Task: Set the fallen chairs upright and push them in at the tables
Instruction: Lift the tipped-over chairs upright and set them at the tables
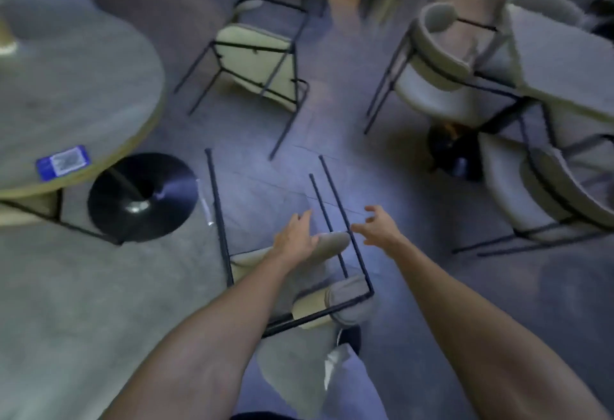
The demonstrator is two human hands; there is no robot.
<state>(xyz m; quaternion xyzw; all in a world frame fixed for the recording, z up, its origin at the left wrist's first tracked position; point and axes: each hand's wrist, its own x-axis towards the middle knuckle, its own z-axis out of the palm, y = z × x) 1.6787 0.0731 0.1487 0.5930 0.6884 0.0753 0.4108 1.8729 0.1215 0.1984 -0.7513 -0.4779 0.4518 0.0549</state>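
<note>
The round grey table [76, 87] with a pale edge fills 9 to 10 o'clock. A square grey table [558, 54], crowded by pale upholstered chairs [435, 87], sits at 2 to 3 o'clock. Between them two chairs lie toppled. A black-metal-framed chair with beige cushions [332, 242] lies at 6 o'clock, right below the person, its thin legs pointing towards 12. A second black-framed cream chair [255, 64] lies on its side at 12 o'clock.

The step in hand looks like the first lift, with both arms reaching down to the nearer chair. The left hand [294, 237] lies with fairly straight fingers against a beige pad, not gripping. The right hand [380, 227] hovers just beside the frame's cross bar, fingers spread and loosely bent, holding nothing.

Next, I judge, both hands must close on frame or backrest and tip the chair onto its feet. It can then slide towards a table, clear of the black disc-shaped table base [143, 197] at 8 o'clock.

Motion blur smears everything. Whether the chairs at the right table stand or lean I cannot tell, and how the left palm meets the pad is hidden. The small blue-and-white sticker [63, 162] on the round table is unreadable
</note>
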